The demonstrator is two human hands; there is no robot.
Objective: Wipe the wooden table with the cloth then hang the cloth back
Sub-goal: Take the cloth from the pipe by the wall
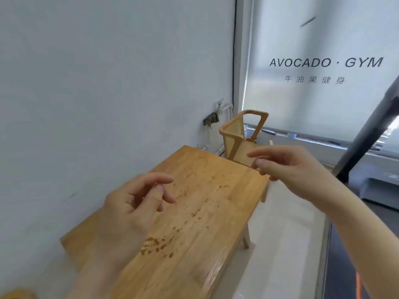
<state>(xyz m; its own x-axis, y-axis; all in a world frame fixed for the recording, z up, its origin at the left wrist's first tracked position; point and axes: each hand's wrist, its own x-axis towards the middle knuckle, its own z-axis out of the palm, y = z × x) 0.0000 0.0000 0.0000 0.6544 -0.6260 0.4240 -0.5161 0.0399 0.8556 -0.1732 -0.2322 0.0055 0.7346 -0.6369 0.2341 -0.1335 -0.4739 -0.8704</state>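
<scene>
Hovering above the near-left part of the wooden worktop [220, 238], the left hand [131, 203] sits at about 7 o'clock in the head view, with its back toward the camera. Its fingers [159, 180] are loosely curled and spread apart, gripping nothing, their tips pointing toward 2 o'clock. The white wall [108, 83] runs along the worktop's left edge. Brown spots and smears [157, 244] dot the wood. They are thickest at 4 o'clock from the left wrist and thin out in a trail toward 1 o'clock across the boards.

The cloth [211, 119], a crumpled grey-brown bundle, hangs on the white pipework on the wall beyond the worktop's far end, at about 12 o'clock from the worktop. It is just below a small tap [219, 104] and well apart from both hands. At 3 o'clock from the cloth stands a wooden chair [244, 130] with a woven back, set at the far end of the worktop.

The right hand [289, 167] is raised over the worktop's far right corner, at about 2 o'clock from the left hand. Its fingers [265, 153] are relaxed and slightly bent, pointing toward 9 o'clock, and grip nothing. Behind it a pale roller blind [323, 104] printed "AVOCADO · GYM" covers the window. A dark slanted bar [371, 130] crosses the right edge.
</scene>
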